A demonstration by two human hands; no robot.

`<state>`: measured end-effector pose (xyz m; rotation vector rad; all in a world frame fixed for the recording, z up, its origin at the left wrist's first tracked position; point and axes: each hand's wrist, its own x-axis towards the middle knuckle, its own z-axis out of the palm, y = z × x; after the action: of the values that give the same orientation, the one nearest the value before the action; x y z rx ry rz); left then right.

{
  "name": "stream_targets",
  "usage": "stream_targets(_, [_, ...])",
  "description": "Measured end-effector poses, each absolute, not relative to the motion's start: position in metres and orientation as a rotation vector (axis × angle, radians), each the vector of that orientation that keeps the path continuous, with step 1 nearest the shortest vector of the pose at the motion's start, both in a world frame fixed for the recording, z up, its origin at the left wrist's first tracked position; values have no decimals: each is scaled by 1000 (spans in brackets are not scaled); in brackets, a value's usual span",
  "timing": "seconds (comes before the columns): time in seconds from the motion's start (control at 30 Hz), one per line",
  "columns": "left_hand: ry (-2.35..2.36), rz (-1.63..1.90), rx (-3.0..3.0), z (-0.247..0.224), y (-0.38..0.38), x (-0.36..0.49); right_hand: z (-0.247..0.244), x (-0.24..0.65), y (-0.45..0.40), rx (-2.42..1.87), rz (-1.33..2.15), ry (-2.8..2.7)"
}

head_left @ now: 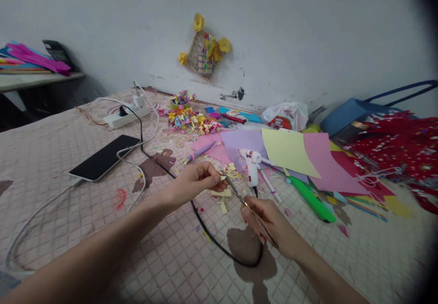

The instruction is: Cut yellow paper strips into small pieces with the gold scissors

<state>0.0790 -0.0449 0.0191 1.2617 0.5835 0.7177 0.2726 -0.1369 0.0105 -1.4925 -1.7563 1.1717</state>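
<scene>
My right hand point(268, 222) is closed around a slim metal tool point(234, 189) that looks like tweezers, its tip pointing up and left. At that tip, the fingers of my left hand point(203, 178) are pinched together on what looks like a small yellow paper strip point(223, 177); the fingers partly hide it. Below and behind the fingertips lie yellow paper scraps point(224, 207) on the patterned tablecloth point(164, 249). A white glue gun point(253, 169) rests just beyond my right hand, its black cord point(219, 244) looping under both hands.
A phone point(106, 158) on a white cable and a power strip point(126, 117) lie left. Cut paper pieces point(195, 121) are heaped at the back. Coloured sheets point(290, 151), a green cutter point(311, 199) and red tinsel point(400, 149) lie right. A purple pen point(201, 152) lies beyond my left hand.
</scene>
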Motion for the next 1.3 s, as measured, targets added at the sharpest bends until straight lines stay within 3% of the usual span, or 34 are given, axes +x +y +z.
stream_targets(0.37, [584,719,1250,19,-44,79,13,271,-136,-1519,1130,-1774])
stream_targets(0.63, [521,757,1199,16,-47,80,9,267,-140,-1462,1289,-1621])
stream_targets(1.3, [643,886,1076,7,-55,91,10,252,-139,-1521,1072,-1638])
